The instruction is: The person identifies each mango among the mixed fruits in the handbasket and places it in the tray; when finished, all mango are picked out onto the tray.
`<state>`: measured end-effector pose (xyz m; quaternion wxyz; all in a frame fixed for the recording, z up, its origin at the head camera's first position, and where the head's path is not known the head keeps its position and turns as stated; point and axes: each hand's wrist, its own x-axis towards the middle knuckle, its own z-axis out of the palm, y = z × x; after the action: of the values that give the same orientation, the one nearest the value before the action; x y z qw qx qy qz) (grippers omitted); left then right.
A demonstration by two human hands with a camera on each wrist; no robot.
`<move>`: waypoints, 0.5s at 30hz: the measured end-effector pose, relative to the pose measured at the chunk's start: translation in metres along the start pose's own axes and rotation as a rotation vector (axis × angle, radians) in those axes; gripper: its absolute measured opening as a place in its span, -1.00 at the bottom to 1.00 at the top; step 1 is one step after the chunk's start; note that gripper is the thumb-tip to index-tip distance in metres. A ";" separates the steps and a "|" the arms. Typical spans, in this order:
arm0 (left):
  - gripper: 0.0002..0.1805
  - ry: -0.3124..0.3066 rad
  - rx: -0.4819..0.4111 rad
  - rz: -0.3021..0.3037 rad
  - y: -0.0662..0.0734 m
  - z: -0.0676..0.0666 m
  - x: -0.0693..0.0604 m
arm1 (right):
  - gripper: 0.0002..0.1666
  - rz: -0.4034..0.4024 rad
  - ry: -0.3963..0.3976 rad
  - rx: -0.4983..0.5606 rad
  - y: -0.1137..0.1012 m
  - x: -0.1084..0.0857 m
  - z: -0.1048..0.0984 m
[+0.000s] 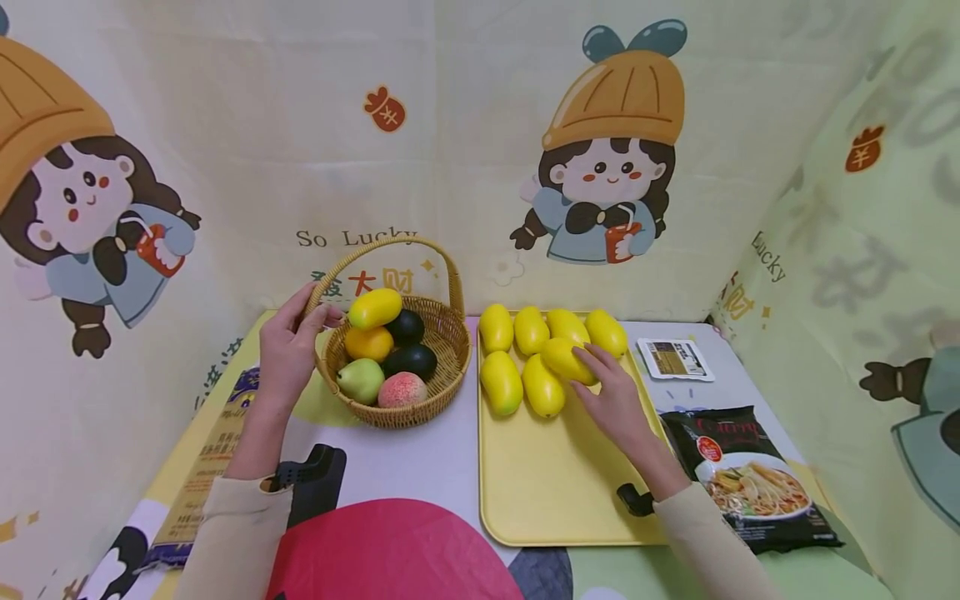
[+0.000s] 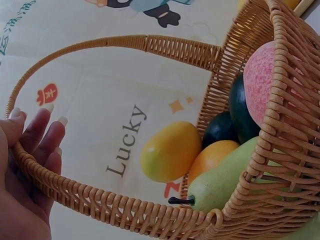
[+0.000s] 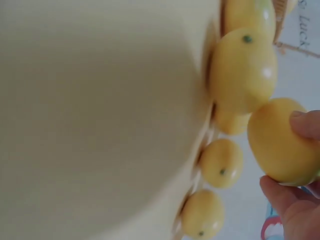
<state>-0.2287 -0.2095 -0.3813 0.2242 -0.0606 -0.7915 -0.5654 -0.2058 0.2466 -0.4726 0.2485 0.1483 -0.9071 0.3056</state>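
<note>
My left hand (image 1: 291,340) grips the left side of the handle of a wicker basket (image 1: 402,417); in the left wrist view its fingers lie around the handle (image 2: 90,197). Inside the basket are a yellow mango (image 1: 375,309), an orange (image 1: 368,342), a green pear (image 1: 361,382), a pink peach (image 1: 402,390) and two dark fruits (image 1: 410,362). Over a yellow tray (image 1: 562,492), my right hand (image 1: 617,400) holds a mango (image 3: 282,142) between thumb and fingers. Several other mangoes (image 1: 502,383) lie in two rows at the tray's far end.
Right of the tray lie a black curry noodle packet (image 1: 750,479) and a small white-edged packet (image 1: 675,359). A long brown and purple bag (image 1: 202,483) lies at the left, partly behind my left forearm. A printed cloth wall (image 1: 465,167) stands behind.
</note>
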 end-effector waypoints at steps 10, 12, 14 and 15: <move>-0.50 -0.009 0.013 0.000 -0.002 -0.001 0.001 | -0.27 -0.040 -0.097 -0.176 0.020 -0.014 -0.007; -0.51 -0.008 0.002 -0.004 -0.002 -0.001 0.001 | -0.30 -0.046 -0.138 -0.217 0.020 -0.015 -0.008; -0.51 -0.010 0.005 -0.003 -0.001 -0.001 0.002 | -0.33 -0.045 -0.185 -0.242 0.020 -0.016 -0.008; -0.50 -0.011 0.007 -0.001 -0.002 -0.001 0.002 | -0.33 -0.038 -0.209 -0.246 0.019 -0.016 -0.008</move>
<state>-0.2307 -0.2112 -0.3816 0.2199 -0.0625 -0.7947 -0.5623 -0.1973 0.2678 -0.4853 0.1748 0.1649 -0.9556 0.1704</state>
